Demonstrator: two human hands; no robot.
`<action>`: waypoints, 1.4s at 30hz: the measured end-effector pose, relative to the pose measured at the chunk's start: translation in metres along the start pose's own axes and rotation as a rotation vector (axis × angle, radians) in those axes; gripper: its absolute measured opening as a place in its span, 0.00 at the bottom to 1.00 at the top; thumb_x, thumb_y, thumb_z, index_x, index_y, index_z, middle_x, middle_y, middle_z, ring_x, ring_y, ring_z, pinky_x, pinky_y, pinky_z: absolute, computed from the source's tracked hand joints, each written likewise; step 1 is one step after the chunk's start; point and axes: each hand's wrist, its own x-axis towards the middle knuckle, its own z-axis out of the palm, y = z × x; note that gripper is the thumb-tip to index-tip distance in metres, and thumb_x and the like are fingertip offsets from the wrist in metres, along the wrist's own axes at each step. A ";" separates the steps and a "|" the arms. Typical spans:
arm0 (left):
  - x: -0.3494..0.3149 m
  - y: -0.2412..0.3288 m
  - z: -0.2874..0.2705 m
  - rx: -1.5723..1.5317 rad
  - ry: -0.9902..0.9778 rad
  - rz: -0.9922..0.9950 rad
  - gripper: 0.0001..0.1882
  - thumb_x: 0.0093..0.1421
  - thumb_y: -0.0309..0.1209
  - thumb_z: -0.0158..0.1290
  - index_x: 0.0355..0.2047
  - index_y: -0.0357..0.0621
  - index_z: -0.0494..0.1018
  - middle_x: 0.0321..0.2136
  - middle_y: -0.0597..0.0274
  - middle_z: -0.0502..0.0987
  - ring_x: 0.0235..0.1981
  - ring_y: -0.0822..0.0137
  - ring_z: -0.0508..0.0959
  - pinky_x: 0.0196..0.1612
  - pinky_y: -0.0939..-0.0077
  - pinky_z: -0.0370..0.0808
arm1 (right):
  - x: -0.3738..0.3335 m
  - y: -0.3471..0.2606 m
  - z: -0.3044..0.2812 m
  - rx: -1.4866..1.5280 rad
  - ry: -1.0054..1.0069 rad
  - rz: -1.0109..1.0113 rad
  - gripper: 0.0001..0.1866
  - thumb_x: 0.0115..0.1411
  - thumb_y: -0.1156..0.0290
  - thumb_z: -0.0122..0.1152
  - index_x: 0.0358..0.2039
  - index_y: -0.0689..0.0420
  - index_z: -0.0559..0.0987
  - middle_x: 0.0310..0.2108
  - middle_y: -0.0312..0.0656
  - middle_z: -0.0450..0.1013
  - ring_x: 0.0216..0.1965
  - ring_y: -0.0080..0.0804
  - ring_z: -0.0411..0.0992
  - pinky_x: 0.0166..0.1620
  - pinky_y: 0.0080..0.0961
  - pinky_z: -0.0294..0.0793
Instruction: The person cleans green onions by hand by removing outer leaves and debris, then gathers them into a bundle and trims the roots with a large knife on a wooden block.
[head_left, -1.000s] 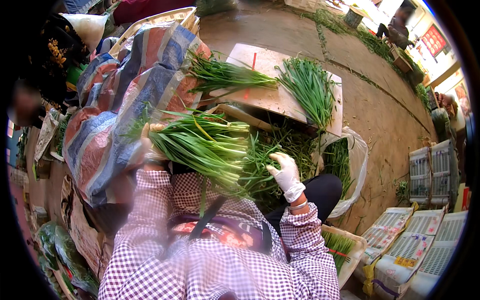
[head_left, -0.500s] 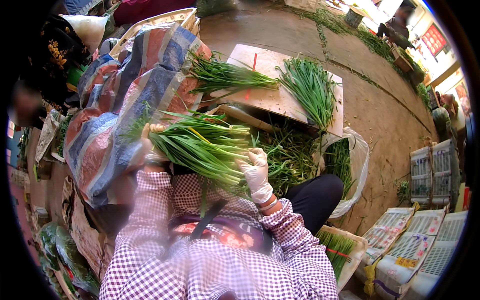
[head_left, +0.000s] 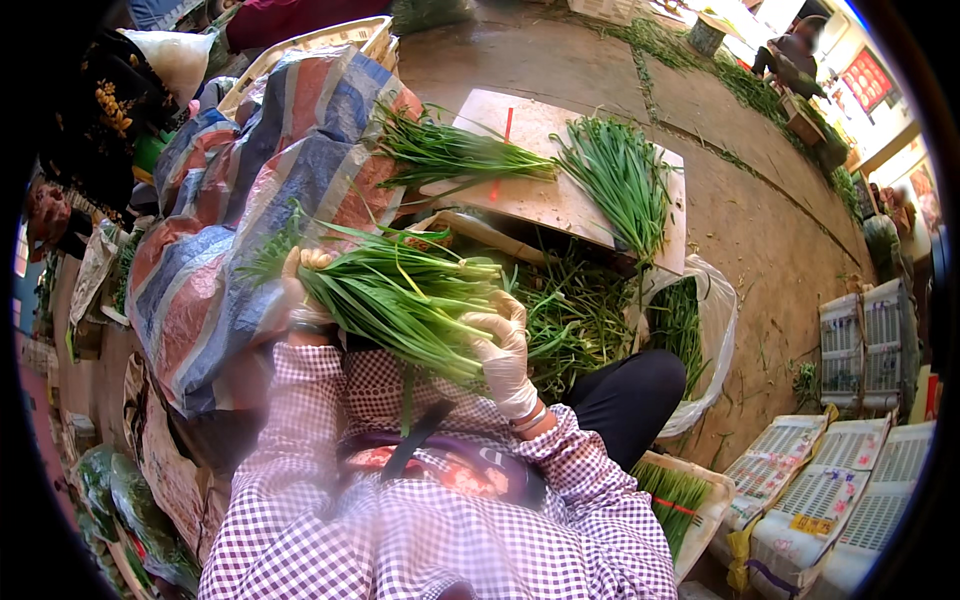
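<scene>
On a brown floor (head_left: 780, 210) stand containers; a bunch of green stalks (head_left: 395, 290) is before a checked shirt (head_left: 430, 545), the left hand (head_left: 306, 285) clasping its leaves, the right hand (head_left: 506, 355) curled around its stems. A plastic bag (head_left: 722, 335) holds greens (head_left: 678, 320); a crate (head_left: 712, 505), banded stalks (head_left: 682, 485).

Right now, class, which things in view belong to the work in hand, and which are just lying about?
In the work:
bunch of greens
left hand, gripping it
right hand, at its stalks

Apparently just lying about:
plastic crates at right
basket at upper left
</scene>
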 end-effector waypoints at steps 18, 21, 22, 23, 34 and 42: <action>0.001 0.005 -0.012 0.025 -0.150 -0.049 0.18 0.67 0.41 0.41 0.21 0.48 0.64 0.21 0.66 0.66 0.31 0.67 0.70 0.42 0.67 0.68 | 0.002 0.003 0.006 -0.185 0.013 0.091 0.13 0.47 0.77 0.71 0.36 0.57 0.84 0.59 0.45 0.61 0.59 0.41 0.61 0.62 0.33 0.59; 0.001 0.000 -0.002 0.031 -0.022 -0.011 0.17 0.66 0.39 0.42 0.20 0.48 0.61 0.19 0.67 0.62 0.27 0.69 0.65 0.38 0.70 0.65 | 0.001 0.007 0.004 -0.082 0.025 0.146 0.13 0.47 0.78 0.71 0.36 0.58 0.84 0.60 0.45 0.60 0.59 0.41 0.63 0.61 0.32 0.61; 0.000 -0.009 0.015 0.022 0.096 0.021 0.18 0.66 0.37 0.44 0.18 0.49 0.59 0.18 0.69 0.58 0.24 0.71 0.61 0.34 0.73 0.63 | -0.001 0.021 0.000 -0.171 0.026 0.079 0.12 0.48 0.79 0.70 0.36 0.60 0.83 0.60 0.45 0.61 0.56 0.38 0.66 0.58 0.30 0.65; -0.003 -0.012 0.028 0.016 0.218 0.061 0.19 0.65 0.35 0.45 0.17 0.50 0.56 0.17 0.70 0.54 0.21 0.73 0.56 0.31 0.76 0.60 | -0.001 0.019 0.001 -0.042 0.013 0.099 0.11 0.49 0.80 0.69 0.35 0.60 0.83 0.59 0.45 0.61 0.55 0.37 0.67 0.57 0.30 0.66; -0.004 -0.011 0.022 0.003 0.226 0.071 0.18 0.65 0.35 0.45 0.17 0.49 0.58 0.17 0.70 0.57 0.21 0.74 0.57 0.30 0.77 0.60 | 0.016 -0.001 -0.085 -0.385 -0.234 0.166 0.06 0.51 0.77 0.66 0.32 0.57 0.84 0.41 0.42 0.75 0.41 0.31 0.74 0.45 0.25 0.74; -0.001 -0.012 0.017 -0.021 0.161 0.040 0.18 0.65 0.35 0.46 0.18 0.48 0.58 0.17 0.70 0.57 0.21 0.74 0.57 0.30 0.78 0.60 | 0.036 -0.028 -0.079 -0.692 -0.047 -0.027 0.07 0.56 0.73 0.63 0.37 0.56 0.82 0.37 0.44 0.79 0.41 0.39 0.75 0.49 0.30 0.72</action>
